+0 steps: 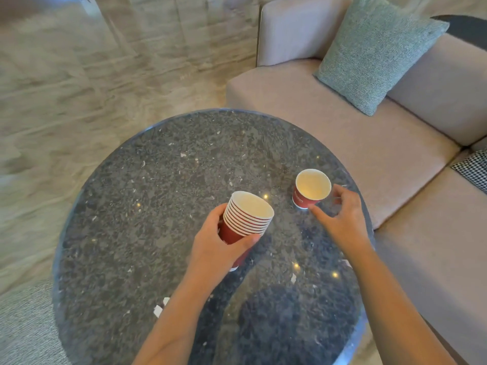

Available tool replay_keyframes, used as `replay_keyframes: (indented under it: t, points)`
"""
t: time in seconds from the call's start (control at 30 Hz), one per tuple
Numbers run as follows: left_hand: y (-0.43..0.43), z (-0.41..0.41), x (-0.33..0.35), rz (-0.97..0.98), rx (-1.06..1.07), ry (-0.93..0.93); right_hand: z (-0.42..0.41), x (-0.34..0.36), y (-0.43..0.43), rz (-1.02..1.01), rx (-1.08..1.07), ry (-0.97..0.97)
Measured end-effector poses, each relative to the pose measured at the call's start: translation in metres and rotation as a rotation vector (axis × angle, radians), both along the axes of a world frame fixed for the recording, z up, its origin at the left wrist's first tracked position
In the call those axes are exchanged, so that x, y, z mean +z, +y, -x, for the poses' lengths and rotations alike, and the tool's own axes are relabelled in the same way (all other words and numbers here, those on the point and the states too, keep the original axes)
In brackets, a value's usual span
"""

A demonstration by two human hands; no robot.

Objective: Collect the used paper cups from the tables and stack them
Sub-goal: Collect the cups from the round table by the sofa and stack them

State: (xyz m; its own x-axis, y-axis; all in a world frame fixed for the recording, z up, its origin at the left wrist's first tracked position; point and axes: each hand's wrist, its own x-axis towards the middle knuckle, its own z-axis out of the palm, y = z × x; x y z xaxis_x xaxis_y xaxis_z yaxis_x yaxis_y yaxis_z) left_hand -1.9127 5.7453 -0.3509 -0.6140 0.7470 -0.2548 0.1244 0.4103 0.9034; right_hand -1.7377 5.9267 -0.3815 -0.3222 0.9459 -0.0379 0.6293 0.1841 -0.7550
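My left hand (213, 248) grips a stack of several red paper cups (246, 217), tilted with the white insides facing up and away, above the round dark stone table (158, 206). A single red paper cup (311, 189) stands upright on the table near its right edge. My right hand (342, 217) is right beside that cup, thumb and fingers spread on either side of its lower part, touching or almost touching it; the cup still rests on the table.
A beige sofa (342, 133) runs along the right, close to the table's edge, with a green cushion (374, 54) and a checked cushion (474, 169). Marble floor (79, 88) lies to the left and behind. A grey seat corner (23, 325) sits at bottom left.
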Motion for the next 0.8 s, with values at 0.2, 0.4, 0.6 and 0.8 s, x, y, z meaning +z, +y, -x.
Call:
replay_keyframes:
  t: [0.2,0.4,0.6,0.8]
  points:
    - [0.007,0.005,-0.012,0.030,0.047,-0.007,0.016,-0.014,0.022,0.010,-0.011,-0.051]
    - [0.006,0.007,-0.017,0.043,0.067,0.002,0.024,-0.021,0.028,0.033,-0.007,-0.047]
    - [0.001,0.005,-0.017,0.053,0.065,-0.001,0.026,-0.022,0.029,0.014,0.001,-0.046]
    - [-0.009,-0.002,-0.014,0.062,0.048,-0.001,0.019,-0.019,0.013,-0.015,0.020,-0.055]
